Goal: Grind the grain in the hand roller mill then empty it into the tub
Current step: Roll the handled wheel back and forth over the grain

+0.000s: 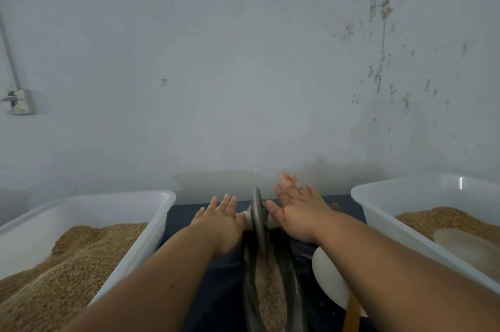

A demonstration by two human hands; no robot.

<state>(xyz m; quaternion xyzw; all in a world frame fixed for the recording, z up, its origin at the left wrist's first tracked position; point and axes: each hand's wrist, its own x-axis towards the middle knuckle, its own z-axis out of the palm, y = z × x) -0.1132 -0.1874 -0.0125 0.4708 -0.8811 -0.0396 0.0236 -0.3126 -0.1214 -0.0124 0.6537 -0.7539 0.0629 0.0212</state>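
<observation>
A dark metal grinding wheel [257, 219] stands upright in a long narrow dark trough [290, 280] that holds tan grain [267, 283]. A pale axle handle [244, 216] sticks out on each side of the wheel. My left hand [220, 219] lies flat with straight fingers on the left handle. On the right handle my right hand [296, 207] presses its palm, fingers spread and straight. The wheel sits at the trough's far end, near the wall.
A white tub [151, 226] heaped with grain stands on the left. At the right, a second white tub [378, 212] holds grain and a pale scoop [460, 245]. A white scoop with a yellowish handle [332, 280] lies beside the trough. The wall is close behind.
</observation>
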